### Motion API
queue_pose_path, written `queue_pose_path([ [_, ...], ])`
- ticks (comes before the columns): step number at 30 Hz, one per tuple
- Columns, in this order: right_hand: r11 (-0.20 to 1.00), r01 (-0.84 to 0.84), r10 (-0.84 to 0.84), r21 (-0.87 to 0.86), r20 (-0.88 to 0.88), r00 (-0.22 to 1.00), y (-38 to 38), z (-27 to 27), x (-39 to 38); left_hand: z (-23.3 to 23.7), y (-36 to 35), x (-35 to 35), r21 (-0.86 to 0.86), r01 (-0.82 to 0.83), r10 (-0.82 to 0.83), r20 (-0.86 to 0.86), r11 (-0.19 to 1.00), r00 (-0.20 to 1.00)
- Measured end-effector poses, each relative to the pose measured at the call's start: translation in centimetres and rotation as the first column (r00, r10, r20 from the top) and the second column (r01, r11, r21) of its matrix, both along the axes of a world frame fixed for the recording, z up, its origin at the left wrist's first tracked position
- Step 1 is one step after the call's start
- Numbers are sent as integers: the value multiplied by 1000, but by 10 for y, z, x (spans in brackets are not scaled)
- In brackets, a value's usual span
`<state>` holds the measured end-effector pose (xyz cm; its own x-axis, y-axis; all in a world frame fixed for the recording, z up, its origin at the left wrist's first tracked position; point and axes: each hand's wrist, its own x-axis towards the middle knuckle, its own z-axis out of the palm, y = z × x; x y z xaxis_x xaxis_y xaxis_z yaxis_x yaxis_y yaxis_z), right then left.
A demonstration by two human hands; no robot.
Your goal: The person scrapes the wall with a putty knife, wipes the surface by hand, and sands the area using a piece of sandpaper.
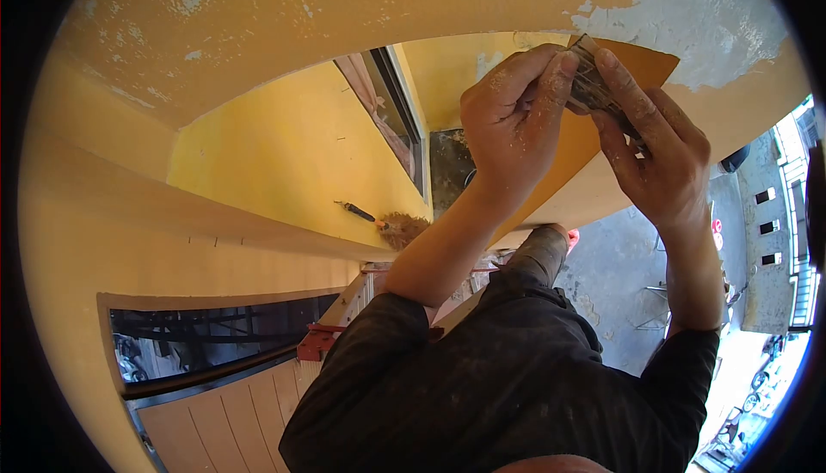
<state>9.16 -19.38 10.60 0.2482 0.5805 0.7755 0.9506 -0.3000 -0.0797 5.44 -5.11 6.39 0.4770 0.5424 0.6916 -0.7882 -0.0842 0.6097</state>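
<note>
My left hand [520, 112] and my right hand [654, 142] are raised close together near the upper right of the view. Between them they pinch a small, dark, worn piece [588, 82] that looks like folded sandpaper; I cannot make out for certain what it is. Pale dust marks the fingers of both hands. Just behind the hands is the orange edge of a wall [641, 58], below a patch of bare grey plaster [705, 26] where the paint is gone.
A tool with a dark handle [357, 211] lies on the yellow ledge beside a heap of brownish debris [403, 230]. A ladder [351, 301] stands below at the left of my body. Windows are in the walls, and a grey floor [615, 258] shows far below.
</note>
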Motion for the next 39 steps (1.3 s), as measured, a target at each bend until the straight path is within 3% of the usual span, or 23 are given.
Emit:
queue_pose_path([
  [23, 999, -33, 33, 2, 14, 999, 7, 5, 1, 6, 3, -3, -73, 30, -35, -67, 997, 997],
  [26, 1000, -10, 9, 22, 27, 1000, 7, 5, -4, 4, 7, -3, 46, -68, 67, 10, 997, 998],
  [32, 997, -50, 47, 56, 50, 998, 6, -1, -2, -2, 9, -2, 98, -110, 109, 19, 989, 994],
  [39, 999, 25, -26, 26, 15, 1000, 6, -2, -1, 1, 6, 0, 16, 20, -19, -33, 1000, 999],
])
